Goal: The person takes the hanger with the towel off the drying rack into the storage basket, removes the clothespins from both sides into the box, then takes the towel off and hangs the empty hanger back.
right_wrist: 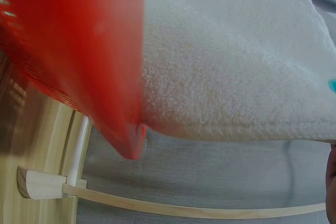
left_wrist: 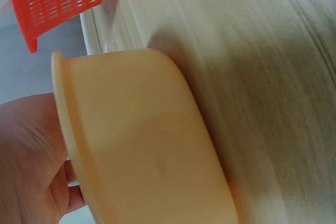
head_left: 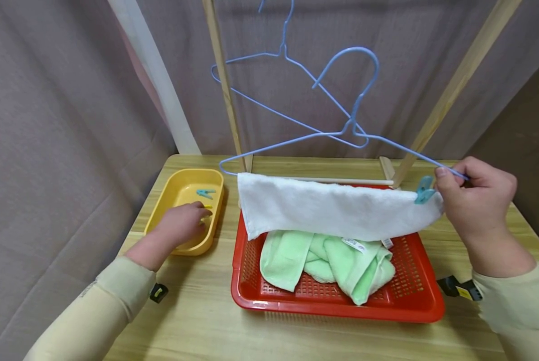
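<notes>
My right hand grips the right end of a blue wire clothes hanger, thumb at the near side. A white towel hangs along the hanger's lower bar, and a teal clothespin clamps it near that hand. In the right wrist view the towel fills the upper part, beside the red basket. My left hand reaches into a yellow basin, fingers bent loosely by a yellow clothespin. Another teal clothespin lies beyond. In the left wrist view, the basin wall hides the fingertips.
Below the towel, a red perforated basket holds green towels. Behind stands a wooden rack with a left post and right post; a second blue hanger hangs there. Grey curtain surrounds the wooden table.
</notes>
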### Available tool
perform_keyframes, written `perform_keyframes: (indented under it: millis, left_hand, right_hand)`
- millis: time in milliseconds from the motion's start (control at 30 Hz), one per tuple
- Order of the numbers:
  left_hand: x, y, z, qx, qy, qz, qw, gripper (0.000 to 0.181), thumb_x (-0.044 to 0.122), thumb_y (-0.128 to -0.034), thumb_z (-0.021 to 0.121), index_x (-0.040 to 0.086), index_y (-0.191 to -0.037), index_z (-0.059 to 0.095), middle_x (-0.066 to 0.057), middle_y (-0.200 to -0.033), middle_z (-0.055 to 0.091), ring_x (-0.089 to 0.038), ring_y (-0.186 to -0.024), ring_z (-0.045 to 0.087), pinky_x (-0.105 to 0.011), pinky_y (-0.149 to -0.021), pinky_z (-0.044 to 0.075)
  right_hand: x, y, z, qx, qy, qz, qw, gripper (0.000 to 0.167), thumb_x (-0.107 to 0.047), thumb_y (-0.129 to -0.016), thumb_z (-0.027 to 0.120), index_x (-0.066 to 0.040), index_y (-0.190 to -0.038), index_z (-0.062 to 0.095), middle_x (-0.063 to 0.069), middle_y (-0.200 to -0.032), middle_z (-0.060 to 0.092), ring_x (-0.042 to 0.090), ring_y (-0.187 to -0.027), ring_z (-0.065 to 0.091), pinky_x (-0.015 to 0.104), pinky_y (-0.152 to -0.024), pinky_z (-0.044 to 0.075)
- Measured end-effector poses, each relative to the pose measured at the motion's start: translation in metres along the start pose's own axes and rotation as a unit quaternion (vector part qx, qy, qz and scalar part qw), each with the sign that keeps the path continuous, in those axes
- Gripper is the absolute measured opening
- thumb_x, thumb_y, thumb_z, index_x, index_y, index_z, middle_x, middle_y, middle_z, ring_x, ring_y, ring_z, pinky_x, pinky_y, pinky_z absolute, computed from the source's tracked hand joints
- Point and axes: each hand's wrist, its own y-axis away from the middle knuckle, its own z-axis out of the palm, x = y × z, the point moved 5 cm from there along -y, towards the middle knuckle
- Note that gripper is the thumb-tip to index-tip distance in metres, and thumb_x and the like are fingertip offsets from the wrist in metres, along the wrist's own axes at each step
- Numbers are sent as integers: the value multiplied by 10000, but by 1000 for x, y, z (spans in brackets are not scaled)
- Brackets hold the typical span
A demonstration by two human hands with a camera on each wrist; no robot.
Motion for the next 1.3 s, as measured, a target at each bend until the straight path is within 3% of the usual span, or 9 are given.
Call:
perform_keyframes:
  millis: [267,533,833,1033,1167,1300]
  left_hand:
    - [-3,1,9,-203,61,-1,9998,270,77,-815,678,150,-1068,739,-50,-938,609,-234,-729,581,-422,-647,525]
    - [-1,3,11,-100,78,166,9998,214,37,-817,661,174,-971,720,-52,-902,594,-247,-702,574,-422,-653,523]
    - [-3,2,11,-192,230,27,9995,260,33,-831,669,138,-1062,727,-64,-959,618,-266,-777,605,-439,-736,534]
    - [-6,3,10,-95,348,-45,9993,280,65,-864,665,92,-1138,713,-94,-1054,643,-307,-910,640,-458,-836,530]
    - [-9,3,3,-23,472,-244,9986,274,136,-896,676,79,-1163,706,-106,-1101,648,-325,-967,644,-473,-877,517]
    - [-11,2,-7,206,466,-197,9985,285,165,-900,704,46,-1158,699,-133,-1106,656,-340,-987,649,-483,-884,513]
  right_hand:
    - [0,1,0,37,-49,26,10000,317,-40,-791,597,83,-539,449,-187,-577,429,-44,-505,324,114,-480,233]
    - [-3,0,0,-52,-132,-64,9999,314,-31,-808,604,101,-562,461,-179,-602,448,-47,-506,332,103,-484,257]
    - [-4,0,1,-17,-159,-39,9999,314,-31,-804,605,108,-559,466,-188,-597,456,-50,-501,333,103,-480,256]
    - [-1,0,0,-28,-106,-25,9999,308,-26,-803,603,102,-559,468,-187,-597,449,-49,-505,332,104,-481,257]
    - [-1,1,0,-23,-82,-13,10000,308,-26,-803,605,99,-559,468,-185,-597,443,-47,-507,330,105,-481,253]
    - [-1,0,0,-10,-87,-36,10000,311,-29,-801,604,97,-554,464,-181,-592,438,-47,-507,329,107,-482,248]
